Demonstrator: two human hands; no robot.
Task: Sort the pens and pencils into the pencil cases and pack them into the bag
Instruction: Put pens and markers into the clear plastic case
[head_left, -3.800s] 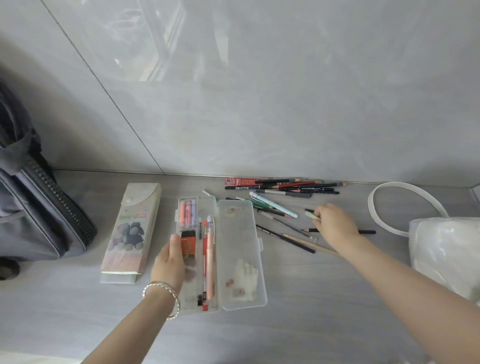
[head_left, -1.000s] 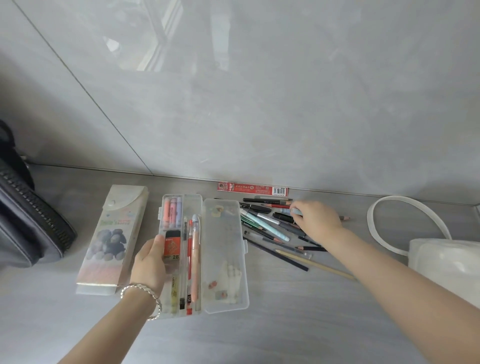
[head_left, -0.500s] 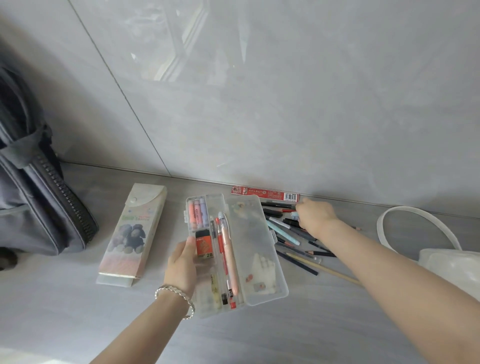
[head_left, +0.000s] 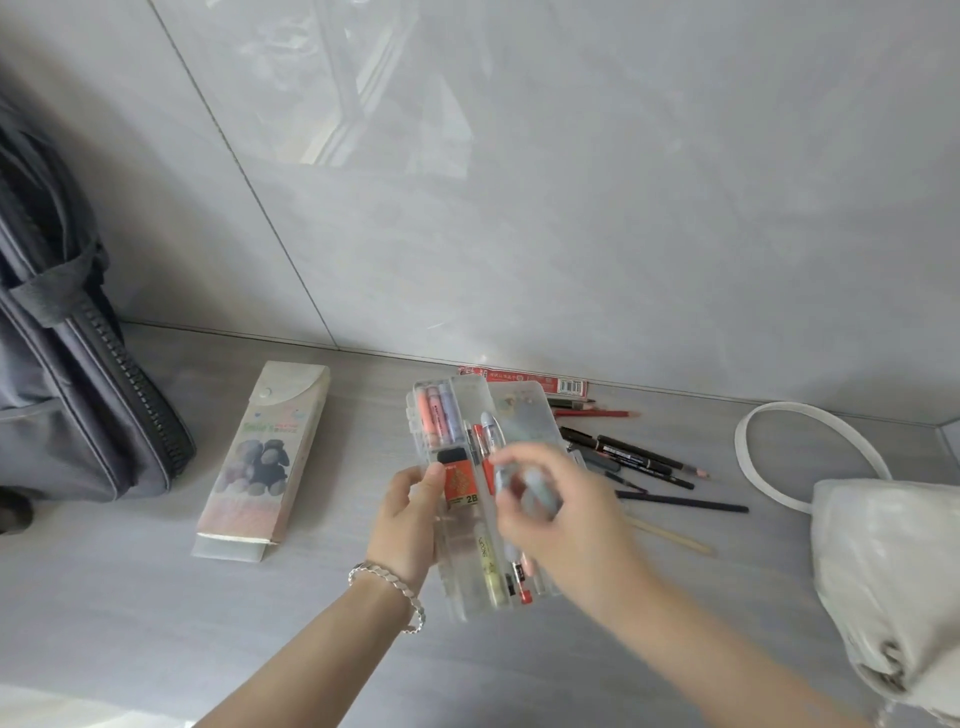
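The grip of the right hand (head_left: 558, 519) is closed, fingers curled round what looks like a pale blue pen (head_left: 537, 493), though blur smears it. The hand hangs over the open clear pencil case (head_left: 524, 410), which lies on the table (head_left: 208, 649) with markers (head_left: 439, 415) and an orange lead box (head_left: 460, 486) inside. The left hand (head_left: 410, 514) grips the case's left edge, thumb on the lead box, a bracelet (head_left: 387, 584) at the wrist. Loose pens and pencils (head_left: 639, 457) lie just right of the case. A closed printed pencil case (head_left: 265, 457) lies to the left, with the dark bag (head_left: 62, 389) beyond it and a white bag (head_left: 893, 571) at far right.
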